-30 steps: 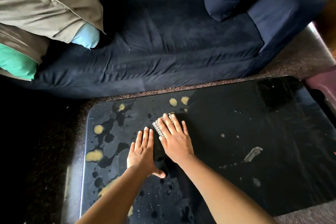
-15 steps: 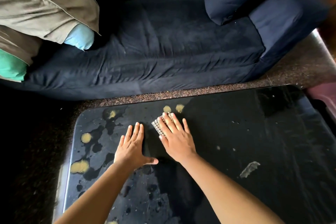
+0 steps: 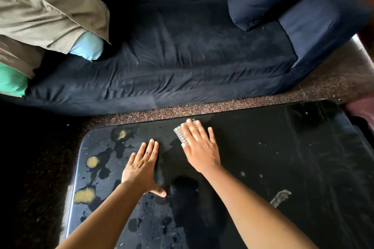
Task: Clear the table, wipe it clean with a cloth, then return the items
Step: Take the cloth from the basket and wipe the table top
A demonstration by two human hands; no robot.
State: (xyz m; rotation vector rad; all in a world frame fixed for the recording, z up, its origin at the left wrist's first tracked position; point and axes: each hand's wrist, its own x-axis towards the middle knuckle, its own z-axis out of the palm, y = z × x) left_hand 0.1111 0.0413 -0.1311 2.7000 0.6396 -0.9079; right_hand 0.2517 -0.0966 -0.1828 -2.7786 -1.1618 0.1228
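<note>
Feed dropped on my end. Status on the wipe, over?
Right hand flat, pressing cloth near far edge of table. Left hand flat on table, bracing. Yellow stains unwiped at left end.

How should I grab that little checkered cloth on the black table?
The cloth lies flat on the table under the right hand, whose straight fingers cover most of it. Only its left edge peeks out, so probably pinch that edge, coming from the left.
</note>
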